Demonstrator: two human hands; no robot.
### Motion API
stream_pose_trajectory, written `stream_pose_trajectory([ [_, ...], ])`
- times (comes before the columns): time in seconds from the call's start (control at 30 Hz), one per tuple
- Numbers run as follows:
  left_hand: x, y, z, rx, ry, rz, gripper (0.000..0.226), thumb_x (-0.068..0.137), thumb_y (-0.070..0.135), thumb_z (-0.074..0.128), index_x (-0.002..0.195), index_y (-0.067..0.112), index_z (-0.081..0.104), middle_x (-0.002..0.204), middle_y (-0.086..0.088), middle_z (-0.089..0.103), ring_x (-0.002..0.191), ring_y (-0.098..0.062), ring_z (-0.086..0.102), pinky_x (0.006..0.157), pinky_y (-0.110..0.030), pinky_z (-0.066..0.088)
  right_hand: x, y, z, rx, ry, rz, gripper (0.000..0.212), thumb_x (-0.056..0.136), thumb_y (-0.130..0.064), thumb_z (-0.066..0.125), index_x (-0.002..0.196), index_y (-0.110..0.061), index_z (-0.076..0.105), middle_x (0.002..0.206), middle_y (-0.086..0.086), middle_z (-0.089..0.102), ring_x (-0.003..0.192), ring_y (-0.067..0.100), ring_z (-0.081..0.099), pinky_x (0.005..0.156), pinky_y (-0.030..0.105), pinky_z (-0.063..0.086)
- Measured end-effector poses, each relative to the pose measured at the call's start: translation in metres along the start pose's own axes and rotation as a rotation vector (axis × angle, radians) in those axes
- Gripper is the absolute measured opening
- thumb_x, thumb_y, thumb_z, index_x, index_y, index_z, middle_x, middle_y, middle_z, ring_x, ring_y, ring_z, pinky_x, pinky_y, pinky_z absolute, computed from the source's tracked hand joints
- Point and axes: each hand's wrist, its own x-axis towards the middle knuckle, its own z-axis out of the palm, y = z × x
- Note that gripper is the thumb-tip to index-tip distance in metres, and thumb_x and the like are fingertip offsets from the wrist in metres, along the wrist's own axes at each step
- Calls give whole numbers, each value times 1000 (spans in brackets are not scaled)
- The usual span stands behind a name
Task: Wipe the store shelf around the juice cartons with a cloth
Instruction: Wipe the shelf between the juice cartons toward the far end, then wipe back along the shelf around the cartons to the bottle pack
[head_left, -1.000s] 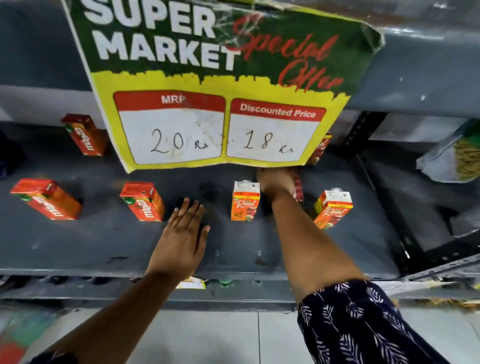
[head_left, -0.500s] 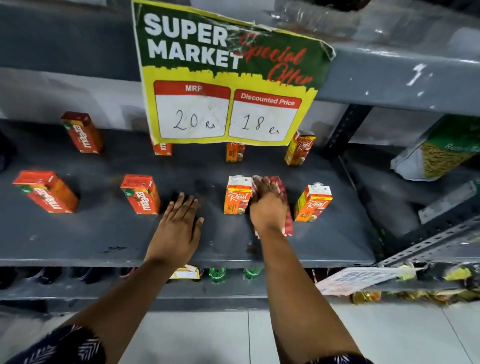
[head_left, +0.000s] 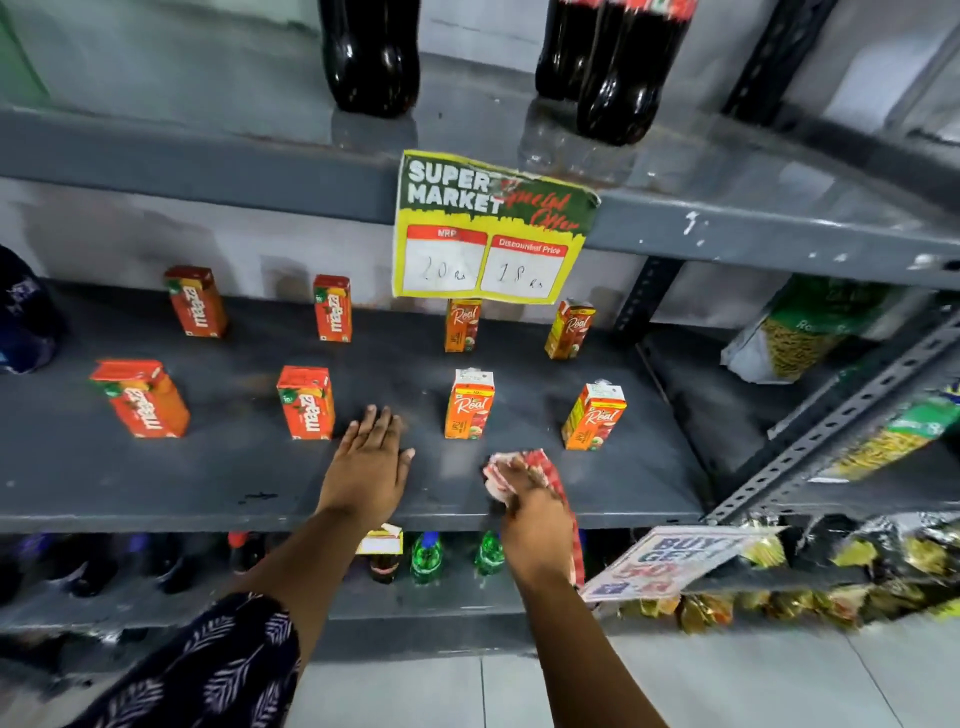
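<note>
Pressing the red-and-white checked cloth (head_left: 540, 467) onto the dark grey shelf (head_left: 156, 483) with my right hand (head_left: 524, 512), low in the frame's centre-right, close to the shelf's front edge. Fingers curled over the cloth, gripping it bunched; a strip of it trails down past my wrist over the edge. How much fabric lies flat under the palm is hard to say, the hand is blurred.

My left hand (head_left: 370, 465) lies flat on the shelf at frame centre, fingers spread, holding nothing, just right of a front Maaza carton (head_left: 306, 402).

Juice cartons stand upright in two rows of four. Front row: another Maaza carton (head_left: 141, 397) at left, then the one by my left hand, then a Real carton (head_left: 469, 404) just above the cloth, and a second Real carton (head_left: 594, 415) to its right. The cloth sits below the gap between these two, touching neither. The back row runs the same way, two Maaza and two Real.

A yellow-green price sign (head_left: 491, 228) hangs from the upper shelf, covering the tops of the back Real cartons. Dark cola bottles (head_left: 371, 57) stand along the top of the frame.
</note>
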Motion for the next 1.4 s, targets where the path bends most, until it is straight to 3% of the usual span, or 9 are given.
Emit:
stream_pose_trajectory([
  [0.13,-16,3,-7,-8,-5,-10,56,100,34,29,146,5,21,156,-14,20,146,-25,7,117,-37,3,-25,-2,-14,134,-9,40,53,77,4,51,112,-33,66,112,-11,68,103,9,62,91,-3,31],
  [0.3,-45,-7,-21,-29,-84,-9,58,99,38,26,146,4,21,157,-12,20,146,-23,5,118,-35,3,-43,-8,-36,81,-109,126,39,78,-11,52,103,-36,69,103,-1,75,97,26,68,82,29,52],
  [0.5,-79,-40,-42,-20,-18,72,53,98,41,29,140,11,39,149,-6,40,142,-17,23,116,-31,14,-52,-42,-39,168,-151,96,21,75,-19,69,93,-29,74,95,-1,77,93,22,69,80,35,55],
  [0.63,-85,-66,-59,-22,77,37,45,96,36,40,132,11,50,138,-9,53,133,-22,41,112,-34,26,-40,-89,-27,221,-126,-17,28,79,-15,62,96,-35,72,97,-9,76,89,14,68,63,16,49],
  [0.8,-69,-103,-71,-79,149,-87,35,88,10,53,122,2,57,129,-19,58,125,-31,49,107,-40,35,2,-140,-11,163,-67,-104,45,82,-3,47,110,-30,67,106,1,73,95,28,67,78,35,55],
  [1.03,-40,-136,-56,-93,122,-70,50,98,21,39,144,4,28,153,-17,26,143,-27,19,114,-29,3,96,-174,22,136,10,-149,39,84,-5,52,112,-26,67,110,8,72,95,31,68,78,36,56],
  [1.27,-38,-145,-51,-95,151,-17,63,93,40,26,142,2,30,152,-14,28,143,-19,10,118,-36,12,179,-206,70,134,50,9,26,94,-18,44,112,-18,63,121,9,65,110,29,59,83,29,49],
  [1.37,-35,-146,-50,-123,128,-32,63,93,40,26,143,2,29,153,-14,26,144,-20,10,119,-34,9,197,-209,87,372,-163,157,34,95,-25,42,121,-9,58,118,16,64,107,33,59,56,9,45],
  [1.4,-35,-146,-52,-144,130,-30,62,94,39,26,143,2,30,152,-14,27,144,-21,11,118,-32,8,199,-210,88,409,-251,223,38,96,-27,42,123,-6,57,111,17,63,103,37,59,49,11,47],
])
